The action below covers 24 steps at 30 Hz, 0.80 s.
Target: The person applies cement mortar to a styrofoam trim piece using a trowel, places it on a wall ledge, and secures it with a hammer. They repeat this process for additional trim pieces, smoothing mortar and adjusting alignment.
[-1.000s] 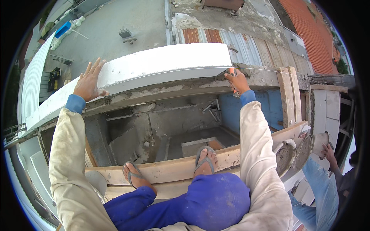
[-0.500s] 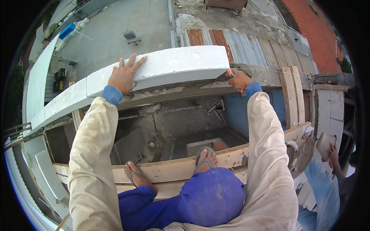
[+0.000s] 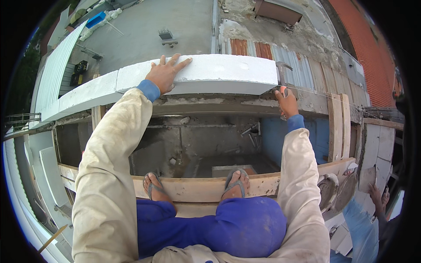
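Note:
A row of white blocks runs along the top of a wall. On the last white block my left hand rests flat, fingers spread. My right hand is wrapped round the orange grip of a claw hammer, its metal head raised beside the block's right end. A thin string stretches from near that end to the right, passing by my right hand. Below the block shows the rough grey top of the wall.
My sandalled feet stand on a wooden plank above a deep drop to a floor. Two upright boards stand at the right. Mortar-stained buckets sit on the plank's right end, near another person's hands.
The hammer's head has come up into view beside the block's end. My left hand stays on the block. The whole view has shifted, and the other person's grey bucket is no longer raised.

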Tool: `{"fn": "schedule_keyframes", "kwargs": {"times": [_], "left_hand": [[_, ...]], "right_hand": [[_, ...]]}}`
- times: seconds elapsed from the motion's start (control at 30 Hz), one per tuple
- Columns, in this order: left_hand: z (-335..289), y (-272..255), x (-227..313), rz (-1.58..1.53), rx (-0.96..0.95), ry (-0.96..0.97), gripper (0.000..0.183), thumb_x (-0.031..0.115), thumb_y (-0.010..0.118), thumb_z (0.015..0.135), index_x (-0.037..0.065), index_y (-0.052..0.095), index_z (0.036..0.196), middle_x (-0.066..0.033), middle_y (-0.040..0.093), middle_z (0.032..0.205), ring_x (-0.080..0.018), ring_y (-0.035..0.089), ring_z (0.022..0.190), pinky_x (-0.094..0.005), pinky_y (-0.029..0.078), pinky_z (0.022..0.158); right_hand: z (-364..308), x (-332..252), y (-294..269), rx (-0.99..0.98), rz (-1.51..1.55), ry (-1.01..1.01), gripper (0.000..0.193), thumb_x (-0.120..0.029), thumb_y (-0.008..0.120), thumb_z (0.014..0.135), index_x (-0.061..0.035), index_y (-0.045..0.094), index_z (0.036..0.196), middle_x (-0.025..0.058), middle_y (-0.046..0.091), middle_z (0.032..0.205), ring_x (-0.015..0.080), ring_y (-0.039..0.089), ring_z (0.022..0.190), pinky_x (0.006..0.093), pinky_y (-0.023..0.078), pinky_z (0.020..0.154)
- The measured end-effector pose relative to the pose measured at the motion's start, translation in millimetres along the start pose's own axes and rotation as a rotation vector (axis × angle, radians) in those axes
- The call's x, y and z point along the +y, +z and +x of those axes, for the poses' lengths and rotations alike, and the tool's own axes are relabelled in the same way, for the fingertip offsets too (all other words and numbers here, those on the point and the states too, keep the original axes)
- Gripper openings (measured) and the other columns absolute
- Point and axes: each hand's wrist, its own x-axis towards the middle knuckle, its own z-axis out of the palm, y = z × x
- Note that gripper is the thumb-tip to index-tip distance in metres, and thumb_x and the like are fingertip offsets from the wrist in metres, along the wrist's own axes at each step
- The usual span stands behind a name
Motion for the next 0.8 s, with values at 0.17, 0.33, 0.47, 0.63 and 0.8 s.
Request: {"fn": "schedule_keyframes", "kwargs": {"times": [0.17,0.33,0.47,0.63,0.8], "left_hand": [[-1,2,-3,-0.036,0.019,0.005,0.105,0.008,0.082,0.08,0.041,0.025,0.161,-0.0134,0.031,0.166,-0.0515,0.042,0.142,-0.0712,0.045,0.107],[1,6,-5,-0.034,0.019,0.003,0.108,0.007,0.084,0.078,0.042,0.024,0.162,-0.0133,0.03,0.166,-0.0519,0.041,0.142,-0.0711,0.044,0.108],[0,5,-2,-0.019,-0.009,-0.007,0.109,0.005,0.083,0.079,0.043,0.023,0.162,-0.0121,0.029,0.168,-0.0518,0.04,0.143,-0.0709,0.044,0.109],[-2,-6,-1,-0.049,-0.075,-0.029,0.103,0.004,0.076,0.085,0.044,0.021,0.163,-0.0087,0.024,0.17,-0.0514,0.033,0.148,-0.0703,0.038,0.113],[-1,-5,0,-0.067,-0.111,-0.043,0.104,0.004,0.076,0.085,0.044,0.02,0.163,-0.0078,0.023,0.171,-0.0511,0.03,0.149,-0.0701,0.037,0.114]], "right_hand": [[-140,17,4,0.113,0.147,0.262,0.033,-0.029,0.055,0.102,-0.0016,0.058,0.119,0.0096,0.062,0.072,0.0174,0.063,0.053,0.0355,0.049,0.046],[-255,-29,-14,-0.136,-0.194,-0.301,0.036,-0.024,0.062,0.101,-0.0029,0.06,0.131,0.0207,0.072,0.091,0.0375,0.072,0.077,0.04,0.056,0.069],[-231,-108,-2,0.114,-0.103,-0.567,0.04,-0.026,0.065,0.102,0.0001,0.058,0.132,0.0243,0.071,0.09,0.045,0.07,0.081,0.0429,0.055,0.07],[-172,-160,34,0.202,-0.223,-0.617,0.043,-0.021,0.061,0.102,-0.0027,0.049,0.139,0.0294,0.067,0.082,0.0493,0.067,0.075,0.0525,0.052,0.065],[-170,-153,54,0.031,-0.336,-0.571,0.04,-0.022,0.059,0.101,-0.0067,0.05,0.137,0.0294,0.069,0.084,0.0514,0.066,0.079,0.0576,0.052,0.069]]}}
